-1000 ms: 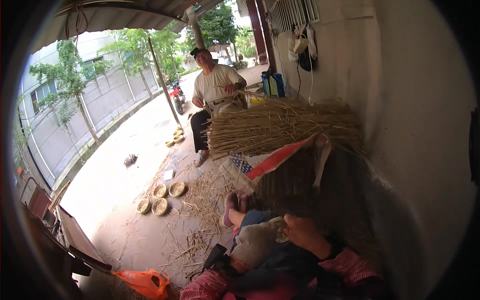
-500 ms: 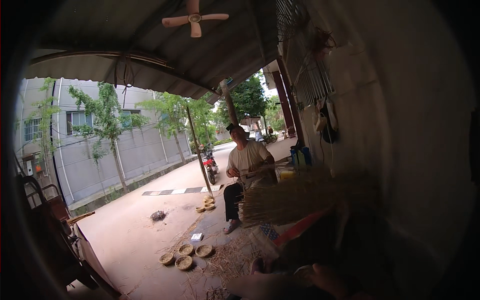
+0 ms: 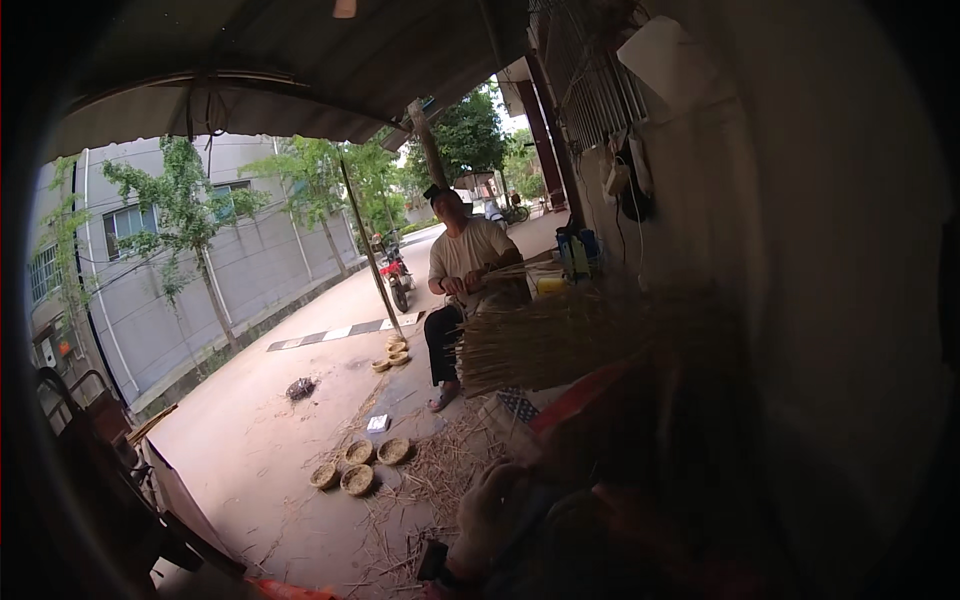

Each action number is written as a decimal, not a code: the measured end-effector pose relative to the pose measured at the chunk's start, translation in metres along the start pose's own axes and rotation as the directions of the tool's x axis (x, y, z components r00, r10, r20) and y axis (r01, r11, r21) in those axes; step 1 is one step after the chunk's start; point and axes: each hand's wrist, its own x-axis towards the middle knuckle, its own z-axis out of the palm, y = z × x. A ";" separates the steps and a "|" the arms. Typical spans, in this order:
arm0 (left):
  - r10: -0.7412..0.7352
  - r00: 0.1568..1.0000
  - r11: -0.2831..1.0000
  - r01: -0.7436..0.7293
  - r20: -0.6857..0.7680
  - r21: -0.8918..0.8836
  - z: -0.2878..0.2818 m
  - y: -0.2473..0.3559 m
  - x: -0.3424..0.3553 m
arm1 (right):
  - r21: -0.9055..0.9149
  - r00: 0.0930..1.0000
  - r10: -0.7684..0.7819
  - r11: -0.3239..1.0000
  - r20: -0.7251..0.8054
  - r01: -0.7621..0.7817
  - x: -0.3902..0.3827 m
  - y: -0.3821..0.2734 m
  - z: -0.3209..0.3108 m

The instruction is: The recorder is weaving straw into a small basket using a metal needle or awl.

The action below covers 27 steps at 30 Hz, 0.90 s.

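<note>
In dim light at the lower middle is my left hand point(image 3: 485, 515), in a pale glove, its fingers curled on something I cannot make out. My right hand point(image 3: 615, 500) is beside it on the right, mostly lost in shadow, so its grip is hidden. Just beyond my hands, a red, white and blue printed sheet point(image 3: 570, 400) hangs below a long pile of straw point(image 3: 560, 340). Straw scraps point(image 3: 445, 460) litter the floor to the left of my hands.
A seated person point(image 3: 460, 260) holds straw behind the pile. Small woven straw bowls point(image 3: 357, 478) lie in groups on the pavement. A wall point(image 3: 800, 300) bounds my right. Dark metal equipment point(image 3: 100, 450) stands at left, an orange bag point(image 3: 290, 590) below, a red motorbike point(image 3: 398, 280) farther off.
My view swung upward, bringing the roof and fan in, then dipped a little; only a fan blade tip remains. The foreground has darkened. The seated person's hands have shifted slightly.
</note>
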 end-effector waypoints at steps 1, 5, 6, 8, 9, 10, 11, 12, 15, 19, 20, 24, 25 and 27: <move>-0.004 0.999 0.985 0.012 0.051 -0.173 0.000 -0.006 0.009 | 0.001 1.000 -0.012 1.000 0.020 0.012 -0.002 0.008 0.001; 0.087 0.880 0.820 0.203 0.467 -0.535 0.032 -0.055 0.010 | 0.119 0.984 -0.081 0.991 0.159 0.063 0.024 -0.006 -0.024; 0.131 0.820 0.673 0.339 0.557 -0.657 0.041 -0.073 0.007 | 0.135 0.982 -0.064 0.990 0.175 0.041 0.032 -0.009 -0.027; 0.039 0.815 0.604 0.442 0.578 -0.663 0.043 -0.111 -0.009 | 0.182 0.973 -0.037 0.983 0.229 -0.005 0.046 -0.020 -0.033; 0.075 0.766 0.667 0.438 0.639 -0.603 0.034 -0.078 0.008 | 0.179 0.968 0.057 0.978 0.245 -0.103 0.038 -0.007 -0.034; 0.012 0.730 0.718 0.469 0.683 -0.514 0.027 -0.094 0.006 | 0.180 0.958 0.071 0.976 0.278 -0.125 0.037 -0.007 -0.034; -0.108 0.796 0.623 0.521 0.596 -0.583 0.035 -0.104 0.002 | 0.185 0.969 0.011 0.981 0.247 -0.058 0.037 0.000 -0.032; 0.137 0.894 0.989 -0.144 0.427 -0.016 0.044 -0.133 -0.004 | 0.196 0.973 -0.066 0.980 0.222 0.022 0.037 0.001 -0.027; 0.136 0.826 0.866 -0.367 0.546 0.340 0.039 -0.084 0.012 | 0.195 0.967 -0.088 0.980 0.238 0.041 0.029 0.007 -0.022; 0.145 0.681 0.919 -0.361 0.718 0.158 0.023 -0.062 0.016 | 0.117 0.952 -0.190 0.979 0.239 0.166 0.021 0.006 -0.005; 0.137 0.686 0.922 -0.352 0.714 0.161 0.027 -0.060 0.013 | 0.004 0.948 -0.178 0.983 0.262 0.183 0.020 0.002 -0.003; 0.310 0.737 0.553 -0.653 0.601 0.517 0.051 -0.038 0.010 | -0.352 0.962 -0.084 0.920 0.259 0.175 0.013 0.008 0.005; 0.287 0.760 0.565 -0.626 0.583 0.538 0.051 -0.033 0.007 | -0.358 0.964 -0.082 0.918 0.255 0.172 0.013 0.010 0.008; 0.331 0.891 0.844 -0.427 0.312 0.325 0.060 -0.012 -0.005 | -0.417 0.989 -0.006 0.906 0.151 0.070 0.014 0.012 0.014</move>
